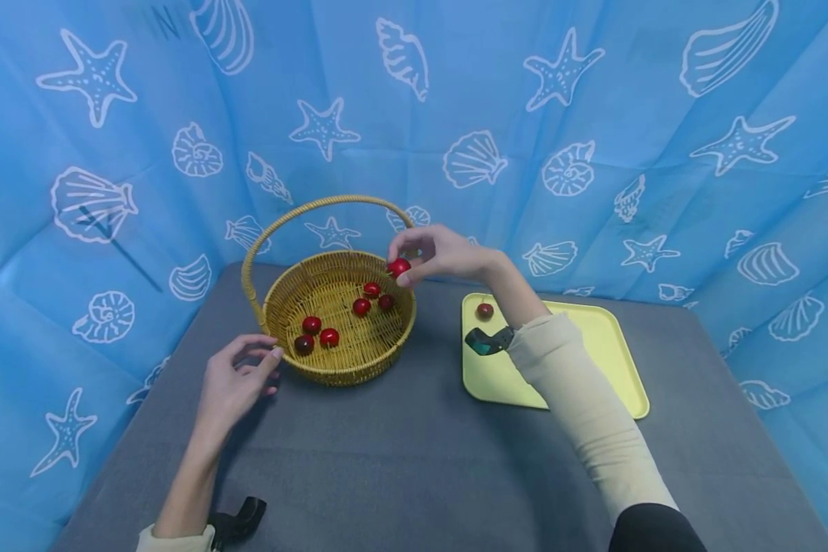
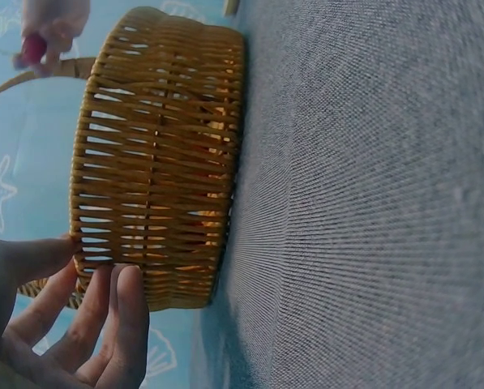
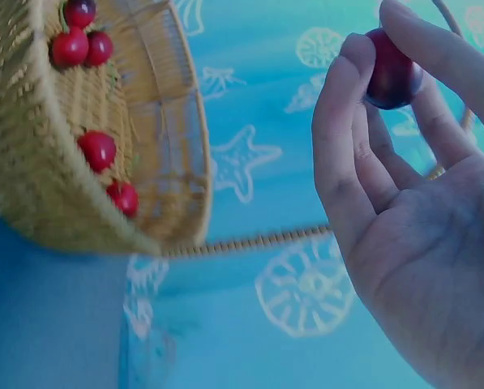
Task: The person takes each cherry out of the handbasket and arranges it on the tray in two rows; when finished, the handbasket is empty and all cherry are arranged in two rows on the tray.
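Note:
A dark red cherry is pinched between the thumb and fingertips of my right hand, held in the air over the right rim of the wicker basket. Several cherries lie inside on the woven bottom, in two loose groups. My left hand grips the basket's front-left rim by the handle's foot, its thumb at the rim and fingers against the wall. One more cherry sits in the back left corner of a yellow tray.
The basket's tall handle arches up behind its bowl. My right forearm crosses over the tray and hides part of it. A grey cloth covers the table, and a blue curtain with shells and starfish hangs close behind.

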The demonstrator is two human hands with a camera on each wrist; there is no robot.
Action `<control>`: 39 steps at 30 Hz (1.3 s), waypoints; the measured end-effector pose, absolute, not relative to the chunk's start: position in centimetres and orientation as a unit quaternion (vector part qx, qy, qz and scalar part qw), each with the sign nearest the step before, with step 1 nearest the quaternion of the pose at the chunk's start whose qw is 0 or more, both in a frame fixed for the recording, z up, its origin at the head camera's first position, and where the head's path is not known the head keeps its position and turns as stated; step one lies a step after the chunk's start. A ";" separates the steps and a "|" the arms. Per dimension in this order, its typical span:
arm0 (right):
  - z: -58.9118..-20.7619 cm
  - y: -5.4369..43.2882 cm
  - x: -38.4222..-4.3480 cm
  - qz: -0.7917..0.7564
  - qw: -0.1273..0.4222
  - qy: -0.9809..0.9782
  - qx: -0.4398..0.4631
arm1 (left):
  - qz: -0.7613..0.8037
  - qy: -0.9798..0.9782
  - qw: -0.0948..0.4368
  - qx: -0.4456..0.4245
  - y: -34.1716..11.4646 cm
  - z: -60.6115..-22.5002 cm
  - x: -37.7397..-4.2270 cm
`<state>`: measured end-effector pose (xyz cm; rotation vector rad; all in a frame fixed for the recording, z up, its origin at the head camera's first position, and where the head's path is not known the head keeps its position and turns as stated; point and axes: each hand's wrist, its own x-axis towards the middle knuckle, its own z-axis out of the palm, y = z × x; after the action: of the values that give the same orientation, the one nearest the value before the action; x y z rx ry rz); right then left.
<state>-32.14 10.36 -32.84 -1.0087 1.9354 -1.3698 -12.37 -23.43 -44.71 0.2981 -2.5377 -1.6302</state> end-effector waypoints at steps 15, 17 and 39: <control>-32.8 20.2 -31.3 -0.549 0.272 0.723 -0.319 | -0.544 -0.833 0.048 0.093 -23.7 -44.9 -12.4; -32.9 21.3 -31.0 -0.546 0.265 0.731 -0.312 | -0.543 -0.833 0.049 0.094 -23.7 -44.9 -12.4; -40.5 30.2 -29.8 -0.453 0.194 0.852 -0.176 | -0.542 -0.832 0.045 0.109 -23.5 -44.9 -12.6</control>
<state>-29.80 30.20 -40.47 -0.4931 2.3906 -1.2707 -12.55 -23.46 -44.90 0.3327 -2.5409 -1.6569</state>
